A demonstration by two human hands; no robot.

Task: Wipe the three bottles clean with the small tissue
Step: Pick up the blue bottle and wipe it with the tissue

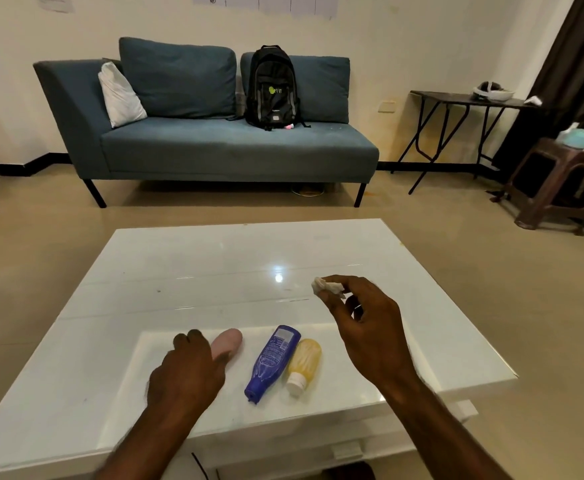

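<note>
My left hand (188, 372) covers the near end of the pink bottle (228, 342). The words on the blue bottle (272, 358) are too small to read.
</note>
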